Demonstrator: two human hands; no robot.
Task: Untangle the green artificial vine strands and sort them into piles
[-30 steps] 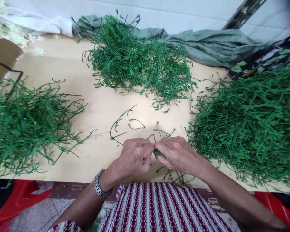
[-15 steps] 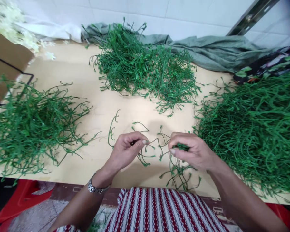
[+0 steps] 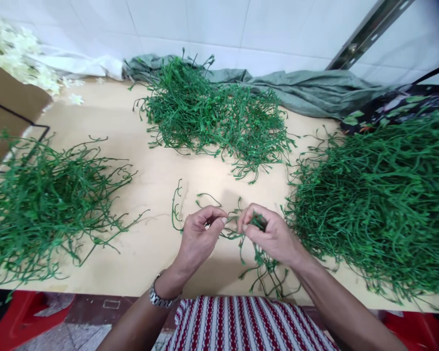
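Note:
My left hand (image 3: pixel 204 231) pinches a thin green artificial stem (image 3: pixel 229 235) between thumb and forefinger, just left of my other hand. My right hand (image 3: pixel 265 231) is closed around a small bunch of green plastic stems (image 3: pixel 265 265), whose ends hang down toward the table's front edge. Between the two sets of fingertips, stem tips overlap, and I cannot make out exactly where they join. A longer branched stem (image 3: pixel 174 207) lies on the table left of my left hand. One loose curved stem (image 3: pixel 208 196) rests just beyond the fingers.
Heaps of green stems lie at the left (image 3: pixel 51 204), the back (image 3: pixel 212 114) and the right (image 3: pixel 380 204) of the table (image 3: pixel 139 263). Crumpled grey-green cloth (image 3: pixel 307 92) runs along the wall. A cardboard box (image 3: pixel 10 102) and white flowers (image 3: pixel 18 53) stand back left.
My right hand has moved left, closer to my left hand, with its bunch still held. My left hand has shifted slightly right and down. The camera view has tilted up a little.

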